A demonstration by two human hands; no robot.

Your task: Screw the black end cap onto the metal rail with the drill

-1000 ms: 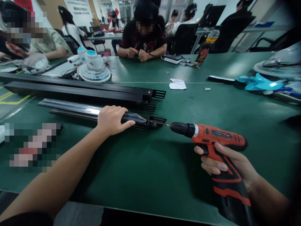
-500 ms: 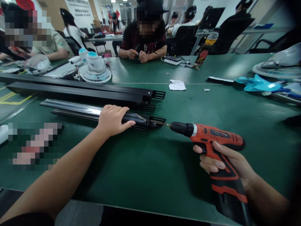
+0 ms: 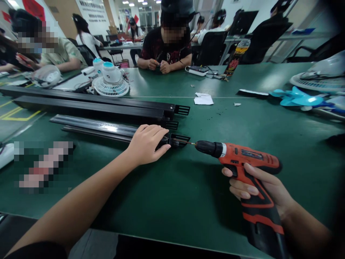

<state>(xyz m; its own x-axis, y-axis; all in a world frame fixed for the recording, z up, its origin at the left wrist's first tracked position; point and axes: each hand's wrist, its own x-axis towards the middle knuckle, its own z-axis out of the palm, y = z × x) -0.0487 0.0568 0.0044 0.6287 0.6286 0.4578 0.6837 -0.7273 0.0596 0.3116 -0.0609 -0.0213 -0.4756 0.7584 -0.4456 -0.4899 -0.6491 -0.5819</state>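
My right hand (image 3: 250, 187) grips an orange and black cordless drill (image 3: 242, 153), thumb and fingers wrapped round its handle. The drill's long thin bit points left and reaches the slotted end bracket (image 3: 182, 139) of a long black profile (image 3: 107, 126). Over the right end of that profile lies my left hand (image 3: 148, 144), its fingers curled across the top and its thumb along the near side. The profile's part beneath the palm is hidden. Whether the bit's tip touches a screw cannot be made out.
Behind lie more long black profiles (image 3: 94, 108). White fan parts (image 3: 111, 81) stand at the back left, blue fan blades (image 3: 299, 97) at the right. A paper scrap (image 3: 203, 99) and a drink bottle (image 3: 237, 57) are on the green table (image 3: 172, 201). Across it sits a person (image 3: 167, 46).
My left hand has slid right along the black profile, closer to its bracket end. The drill and my right hand stay almost where they were.
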